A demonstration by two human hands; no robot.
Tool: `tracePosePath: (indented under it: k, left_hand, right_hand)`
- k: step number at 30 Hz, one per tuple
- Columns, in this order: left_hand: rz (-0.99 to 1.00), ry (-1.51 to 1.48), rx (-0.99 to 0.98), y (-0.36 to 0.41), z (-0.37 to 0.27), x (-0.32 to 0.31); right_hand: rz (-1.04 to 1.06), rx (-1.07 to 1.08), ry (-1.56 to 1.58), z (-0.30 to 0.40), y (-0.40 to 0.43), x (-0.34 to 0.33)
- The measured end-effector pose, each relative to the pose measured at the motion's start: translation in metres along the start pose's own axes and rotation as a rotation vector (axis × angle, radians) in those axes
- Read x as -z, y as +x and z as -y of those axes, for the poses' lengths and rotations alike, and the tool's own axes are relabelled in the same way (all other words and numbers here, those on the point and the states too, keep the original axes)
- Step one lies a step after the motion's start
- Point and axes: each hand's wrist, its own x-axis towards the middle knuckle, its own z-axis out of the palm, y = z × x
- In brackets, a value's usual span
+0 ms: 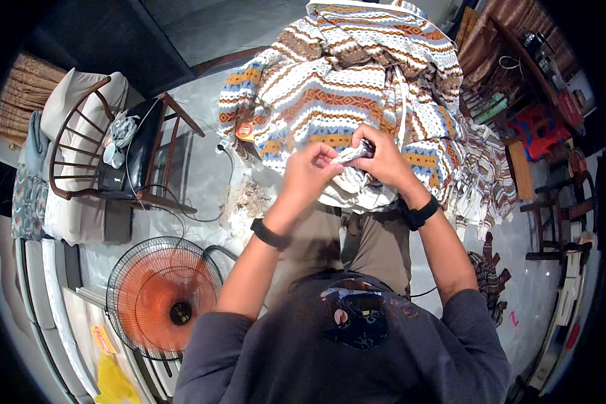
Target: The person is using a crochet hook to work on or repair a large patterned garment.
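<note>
A large pile of patterned knit fabric (pixel 328 101), striped in white, brown, blue and orange, lies before me and reaches my lap. Between my hands is a bunched white edge (pixel 351 154) of this fabric. My right hand (pixel 384 159) grips that bunch; a small dark thing shows by its fingers, too hidden to name. The fingertips of my left hand (pixel 305 174) meet the bunch's left end, thumb and forefinger close together. Below the hands, a loose white fold (pixel 351 194) hangs over my trousers.
A floor fan (pixel 164 298) with orange blades stands at my left. Beyond it is a wooden chair (pixel 131 146) bearing a cup (pixel 112 155). Thread scraps (pixel 247 202) and a black cable (pixel 227 197) lie on the floor. More knit fabric (pixel 485 177) hangs at the right.
</note>
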Motion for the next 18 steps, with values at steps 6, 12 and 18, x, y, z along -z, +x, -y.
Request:
tracePosePath:
  k: [6, 12, 18]
  left_hand:
    - [0.182, -0.209, 0.082, -0.005, 0.006, 0.017]
    - [-0.112, -0.496, 0.034, -0.015, 0.017, 0.071]
    - [0.055, 0.115, -0.184, 0.003, 0.001, 0.016]
  right_hand:
    - [-0.050, 0.058, 0.015, -0.004, -0.003, -0.004]
    - [-0.129, 0.102, -0.022, -0.009, -0.005, -0.006]
    - [-0.127, 0.104, 0.000, -0.008, -0.004, -0.010]
